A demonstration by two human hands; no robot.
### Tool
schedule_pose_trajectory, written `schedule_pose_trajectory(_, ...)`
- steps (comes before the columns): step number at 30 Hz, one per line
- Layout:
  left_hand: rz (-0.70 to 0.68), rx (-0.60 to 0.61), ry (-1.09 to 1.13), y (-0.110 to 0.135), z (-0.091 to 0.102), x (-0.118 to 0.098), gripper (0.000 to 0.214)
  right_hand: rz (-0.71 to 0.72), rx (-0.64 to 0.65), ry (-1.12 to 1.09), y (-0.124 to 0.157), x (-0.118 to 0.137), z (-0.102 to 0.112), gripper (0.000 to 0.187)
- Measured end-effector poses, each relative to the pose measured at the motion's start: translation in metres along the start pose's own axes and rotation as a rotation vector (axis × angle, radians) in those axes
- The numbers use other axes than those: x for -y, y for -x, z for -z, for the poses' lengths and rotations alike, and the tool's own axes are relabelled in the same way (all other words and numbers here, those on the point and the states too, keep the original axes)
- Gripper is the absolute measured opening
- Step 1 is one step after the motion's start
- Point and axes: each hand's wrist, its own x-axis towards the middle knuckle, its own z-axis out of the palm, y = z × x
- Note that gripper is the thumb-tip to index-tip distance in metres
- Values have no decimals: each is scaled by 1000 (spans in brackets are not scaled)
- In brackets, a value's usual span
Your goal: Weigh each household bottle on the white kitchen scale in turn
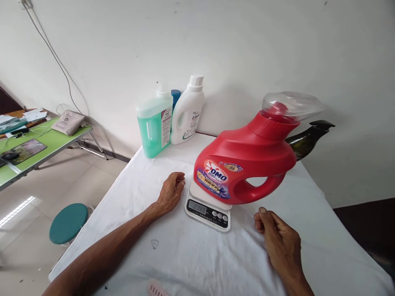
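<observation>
A red detergent jug (pixel 247 158) with a clear cap stands on a small white kitchen scale (pixel 208 209) whose display shows digits. My left hand (pixel 171 191) rests on the white cloth just left of the scale, fingers curled loosely with nothing in them. My right hand (pixel 277 238) lies on the cloth right of the scale and below the jug's handle, fingers curled into a loose fist, holding nothing. Neither hand touches the jug.
A green liquid bottle (pixel 154 123), a white bottle (pixel 188 111) and a blue cap between them stand at the back by the wall. A dark bottle (pixel 305 139) shows behind the jug. A teal stool (pixel 68 223) and a green table (pixel 46 144) are at the left.
</observation>
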Motion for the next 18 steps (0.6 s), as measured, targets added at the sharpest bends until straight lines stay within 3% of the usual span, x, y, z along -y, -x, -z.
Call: schedule_pose_trajectory(18, -10, 6, -2, -2, 0, 3, 23, -14, 16, 4, 0, 5, 2, 47)
